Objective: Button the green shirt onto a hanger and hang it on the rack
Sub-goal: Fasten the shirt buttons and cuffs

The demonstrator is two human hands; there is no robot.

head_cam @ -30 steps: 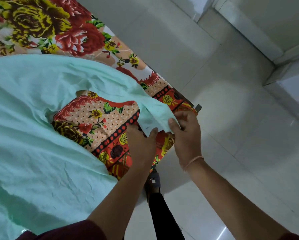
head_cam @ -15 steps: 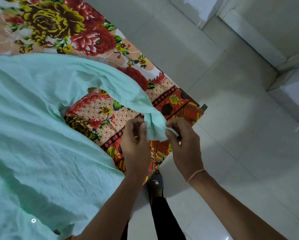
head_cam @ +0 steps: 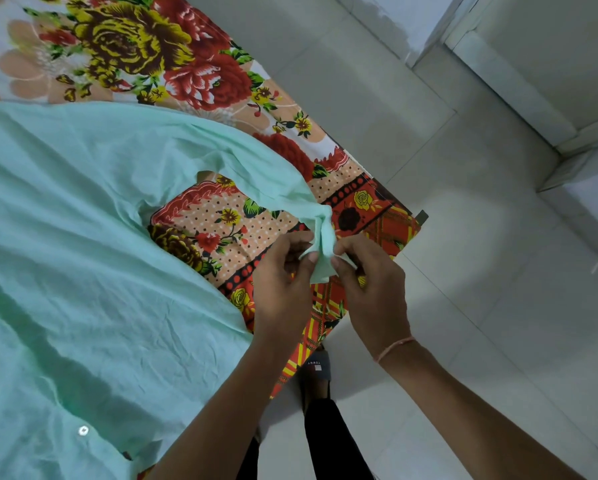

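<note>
Near, at lower centre: a sandalled foot on the tiled floor. Above it, left hand and right hand, fingers of both pinching a bunched corner of the green shirt; half a second before, that corner was flatter and held lower, so the hands had gathered it, probably at a buttonhole. Buttoning looked barely begun. One button showed at lower left. The shirt lay spread over the floral bedsheet, filling the left of the frame. No hanger or rack visible; nothing blocked the hands.
</note>
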